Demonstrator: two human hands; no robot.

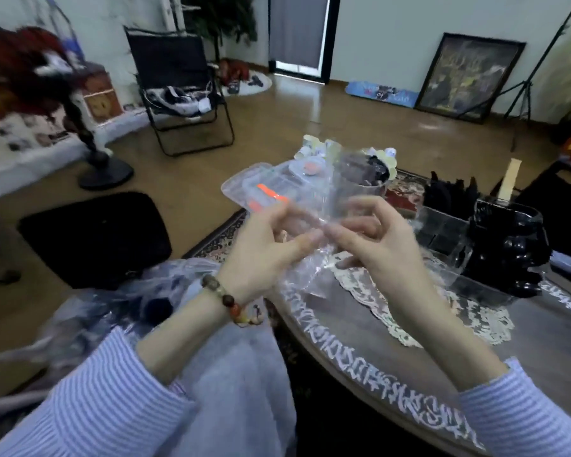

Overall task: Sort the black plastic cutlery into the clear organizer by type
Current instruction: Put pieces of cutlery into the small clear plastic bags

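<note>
While you sit at the round table (360,364) with its pale script border, the items before you run as follows, largest first

Table: dark top, a lace doily (409,311) at its middle, under your hands.

Clear organizer (442,230): on the table to your right, well beyond the right hand; its compartments look largely unfilled, though blur hides the detail.

Black plastic cutlery (452,191): a dark bunch standing behind the organizer, none of it in your hands; a glossy black holder (508,245) sits just beside the organizer.

Clear plastic bag (337,209): held up between both hands above the table edge; contents too blurred to tell.

Left hand (267,249): fingers curled, pinching the bag's lower fold; a bead bracelet (234,301) is on the wrist.

Right hand (379,239): thumb and fingers curled, pinching the same film from the other side.

Step in hand, by judgement: working at the wrapper, sorting not yet begun. The next move likely calls for parting or setting aside the film, then reaching right for the cutlery and matching each piece to one compartment
</note>
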